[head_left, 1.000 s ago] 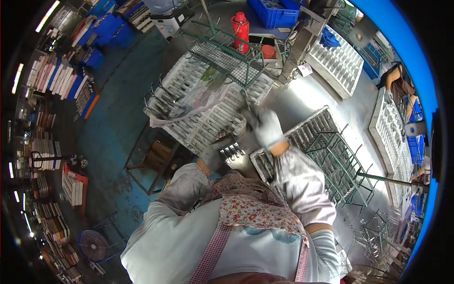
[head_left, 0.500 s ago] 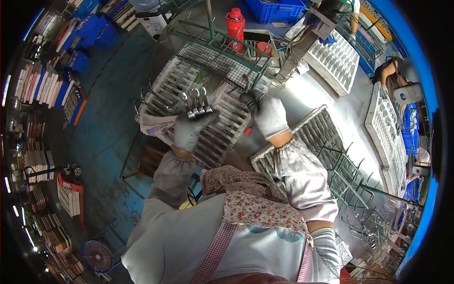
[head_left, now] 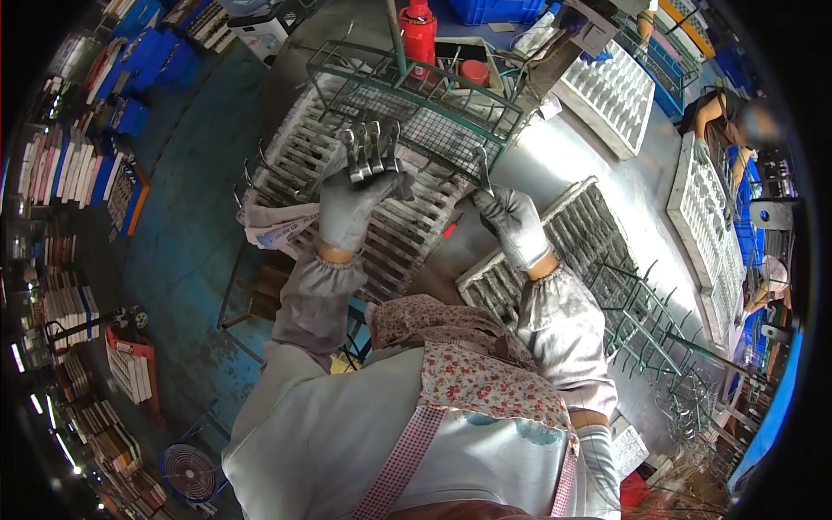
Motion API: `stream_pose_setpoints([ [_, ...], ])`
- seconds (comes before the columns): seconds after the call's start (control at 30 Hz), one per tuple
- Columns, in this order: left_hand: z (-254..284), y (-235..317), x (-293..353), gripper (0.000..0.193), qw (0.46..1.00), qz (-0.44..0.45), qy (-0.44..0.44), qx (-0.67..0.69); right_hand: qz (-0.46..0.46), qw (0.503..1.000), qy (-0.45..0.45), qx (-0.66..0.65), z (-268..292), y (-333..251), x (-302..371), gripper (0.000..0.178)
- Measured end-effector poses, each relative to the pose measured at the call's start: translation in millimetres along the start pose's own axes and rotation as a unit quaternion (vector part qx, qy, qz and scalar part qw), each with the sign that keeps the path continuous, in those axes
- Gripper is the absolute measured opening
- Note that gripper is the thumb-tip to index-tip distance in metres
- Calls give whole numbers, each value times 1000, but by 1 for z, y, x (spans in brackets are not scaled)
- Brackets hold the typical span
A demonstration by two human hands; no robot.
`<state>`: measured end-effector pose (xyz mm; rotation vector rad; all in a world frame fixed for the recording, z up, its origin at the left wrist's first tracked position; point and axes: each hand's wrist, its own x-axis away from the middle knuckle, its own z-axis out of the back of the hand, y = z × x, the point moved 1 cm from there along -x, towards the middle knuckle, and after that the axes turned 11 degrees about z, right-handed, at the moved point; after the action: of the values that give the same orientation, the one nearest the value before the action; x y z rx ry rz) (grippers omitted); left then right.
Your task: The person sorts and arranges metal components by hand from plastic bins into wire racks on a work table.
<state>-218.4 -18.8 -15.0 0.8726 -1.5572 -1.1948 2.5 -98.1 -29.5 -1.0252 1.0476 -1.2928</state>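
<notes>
My left hand (head_left: 348, 208), in a grey-white glove, is closed around several shiny metal wrenches (head_left: 371, 149). Their heads stand up side by side above the fingers. My right hand (head_left: 513, 227), gloved too, pinches a single wrench (head_left: 484, 166) whose head points away from me. Beneath the hands lies a ribbed tray (head_left: 394, 260) with rows of dark and pale slots; whether pieces lie in each slot I cannot tell. Beyond the hands stands a green wire-mesh rack (head_left: 433, 130).
A red bottle (head_left: 418, 39) stands behind the rack, beside a bin with a red-lidded container (head_left: 474, 73). Another ribbed tray (head_left: 572, 230) lies to the right, next to green wire racks (head_left: 641, 312). A co-worker (head_left: 724, 113) is at far right by a long pale tray (head_left: 693, 208).
My left hand has risen slightly with its wrenches. The right hand has moved right and nearer me, and the wrench in it now shows more clearly. The view has shifted a little.
</notes>
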Motion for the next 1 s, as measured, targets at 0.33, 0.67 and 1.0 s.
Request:
stream_pose_setpoints([
  [0.33,-2,-9,3,19,996,0,7,-87,-10,986,-34,-165,12,7,26,28],
  [0.67,1,6,1,38,997,3,57,44,46,981,-24,-184,33,-1,44,36],
  [1.0,31,-21,-11,50,995,-4,67,-77,1,975,-29,-218,49,-3,61,38],
])
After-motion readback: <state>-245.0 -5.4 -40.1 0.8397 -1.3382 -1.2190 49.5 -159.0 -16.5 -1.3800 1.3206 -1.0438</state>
